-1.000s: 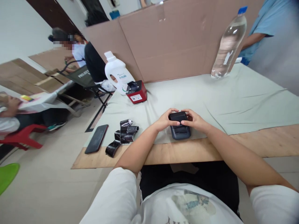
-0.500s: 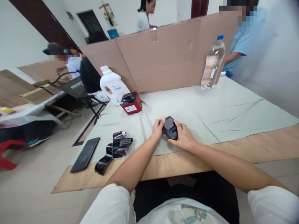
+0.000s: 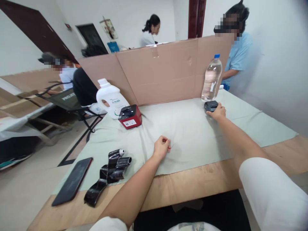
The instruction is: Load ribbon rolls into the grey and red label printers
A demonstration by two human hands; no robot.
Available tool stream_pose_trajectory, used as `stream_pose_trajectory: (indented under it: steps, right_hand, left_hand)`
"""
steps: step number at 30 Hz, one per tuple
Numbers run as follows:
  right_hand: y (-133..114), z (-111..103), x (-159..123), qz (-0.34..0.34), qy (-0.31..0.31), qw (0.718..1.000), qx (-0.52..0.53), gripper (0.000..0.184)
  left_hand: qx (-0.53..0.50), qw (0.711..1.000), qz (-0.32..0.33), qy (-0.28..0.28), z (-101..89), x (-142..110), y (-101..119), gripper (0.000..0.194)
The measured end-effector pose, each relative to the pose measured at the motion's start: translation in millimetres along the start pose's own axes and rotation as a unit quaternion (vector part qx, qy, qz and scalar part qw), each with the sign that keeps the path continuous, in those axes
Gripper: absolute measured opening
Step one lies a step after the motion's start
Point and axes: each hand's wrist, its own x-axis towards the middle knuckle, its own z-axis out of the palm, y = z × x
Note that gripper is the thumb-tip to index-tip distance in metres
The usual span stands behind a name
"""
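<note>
My right hand (image 3: pixel 218 112) is closed round a small black palm-sized device (image 3: pixel 211 106) with a flat top. It holds the device at the far right of the cloth, just in front of the clear water bottle (image 3: pixel 211 78) with a blue cap. Near the middle of the cloth, my left hand (image 3: pixel 162 147) rests with its fingers curled and pinched together. What those fingers hold, if anything, cannot be made out. A strip of glossy black film (image 3: pixel 108 176), partly rolled, lies to the left of my left forearm.
Beside the film lies a dark flat phone-like slab (image 3: pixel 73 181). A red and black box (image 3: pixel 131 118) stands against a white jug (image 3: pixel 112 99). The cardboard partition (image 3: pixel 158 73) borders the far side of the cloth-covered table (image 3: pixel 183 171). People sit beyond it and at the left.
My right hand has carried the black device away from me and rightward, towards the water bottle. My left hand has let go of it and curled its fingers. The view has shifted slightly.
</note>
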Motion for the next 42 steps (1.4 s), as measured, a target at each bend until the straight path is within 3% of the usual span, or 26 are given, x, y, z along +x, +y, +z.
stream_pose_trajectory:
  steps: [3, 7, 11, 13, 16, 18, 19, 21, 24, 26, 27, 29, 31, 34, 38, 42]
  right_hand:
    - [17.8, 6.8, 1.2, -0.007, 0.007, 1.000, 0.015, 0.104]
    - [28.8, 17.0, -21.6, -0.029, 0.049, 0.998, 0.004, 0.106]
    - [32.3, 13.1, -48.4, -0.035, 0.028, 0.999, -0.029, 0.093]
    - [35.4, 9.3, -60.0, -0.052, 0.013, 0.997, -0.049, 0.084]
    - [41.8, 6.4, -72.9, -0.078, -0.013, 0.994, -0.080, 0.079]
    - [45.2, 6.3, -78.0, -0.091, -0.023, 0.991, -0.093, 0.077]
    - [46.2, 6.6, -79.5, -0.092, -0.024, 0.991, -0.096, 0.077]
    - [46.8, 6.9, -81.0, -0.089, -0.025, 0.991, -0.101, 0.076]
    - [45.3, 6.3, -82.1, -0.089, -0.022, 0.990, -0.104, 0.075]
    - [44.0, 5.1, -83.3, -0.094, -0.018, 0.990, -0.106, 0.075]
    - [43.4, 4.5, -84.1, -0.094, -0.014, 0.990, -0.107, 0.074]
    - [42.6, 3.2, -85.8, -0.098, -0.007, 0.989, -0.111, 0.072]
    - [42.4, 2.4, -86.7, -0.104, -0.003, 0.988, -0.117, 0.070]
    - [43.4, 2.9, -85.7, -0.109, -0.008, 0.986, -0.128, 0.067]
    - [46.7, 6.2, -81.2, -0.107, -0.013, 0.985, -0.137, 0.067]
    - [48.9, 8.1, -78.7, -0.107, -0.011, 0.986, -0.129, 0.069]
  left_hand:
    - [0.016, 1.000, 0.011, -0.002, 1.0, 1.8, -1.7, 0.007]
    - [0.055, 0.998, 0.027, -0.016, 1.2, 4.7, -2.5, 0.006]
    - [0.222, 0.966, 0.129, -0.040, 0.6, -12.0, 1.8, 0.005]
    - [0.306, 0.930, 0.187, -0.085, 2.8, -27.7, 5.6, 0.017]
    - [0.370, 0.878, 0.226, -0.203, 3.6, -39.2, 18.1, 0.044]
    - [0.367, 0.866, 0.217, -0.260, -6.6, -26.7, 35.6, 0.040]
    - [0.361, 0.872, 0.204, -0.261, -16.9, -13.3, 47.7, 0.032]
    - [0.377, 0.891, 0.205, -0.148, -47.6, 24.1, 76.1, 0.027]
    - [0.468, 0.853, 0.196, 0.121, -108.1, 87.8, 112.9, 0.040]
    - [0.486, 0.839, 0.109, 0.220, -144.6, 121.2, 121.3, 0.057]
    - [0.479, 0.844, 0.039, 0.238, -158.5, 133.1, 119.3, 0.069]
    - [0.451, 0.861, -0.082, 0.220, -175.0, 147.3, 105.4, 0.092]
    - [0.438, 0.869, -0.120, 0.197, -177.5, 151.3, 85.3, 0.104]
    - [0.429, 0.867, -0.098, 0.233, -166.5, 148.0, 64.3, 0.103]
    - [0.428, 0.855, -0.055, 0.288, -148.7, 140.3, 72.8, 0.086]
    - [0.451, 0.866, 0.027, 0.214, -124.5, 118.1, 102.3, 0.077]
